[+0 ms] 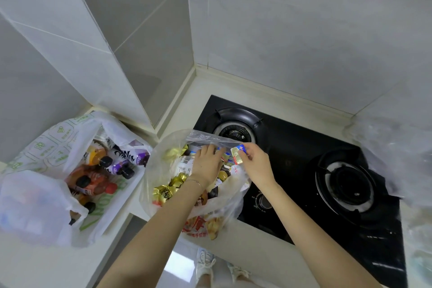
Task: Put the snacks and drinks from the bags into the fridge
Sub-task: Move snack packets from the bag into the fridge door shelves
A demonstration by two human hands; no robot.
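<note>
Both arms reach over the surface (210, 86), and the action is at the clear plastic bag (149, 166) in the middle, which sits at the front corner of the black gas hob (292, 147). The right hand (256, 161) has a small gold-and-blue packet (238, 153) at the bag's far rim, its grip pinching it between thumb and fingertips. The left hand (205, 162), a thin bracelet (195, 181) on the wrist, is down inside the bag, fingers pointing into the pile of blue-and-white packets. They are partly hidden under the plastic rim, so whether that grip has anything cannot be told.

The bag is packed: gold-wrapped snacks (163, 192) along its left side, a red-and-yellow crisp packet (201, 227) pressed against the near wall.

Off to the left, well apart from the hands, the white bag with green print (46, 138) lies open on the surface with the drinks inside. There is an orange bottle (97, 155), purple-labelled bottles (119, 167) with black caps, and a red-capped bottle (98, 186), all lying on their sides, touching one another.

On the hob, the left burner (235, 128) peeks out just behind the clear bag, and the right burner (346, 182) sits beyond the right forearm. A blurred sheet of plastic (397, 147) hangs in at the right edge. Below, white shoes (205, 262) stand on the floor.
</note>
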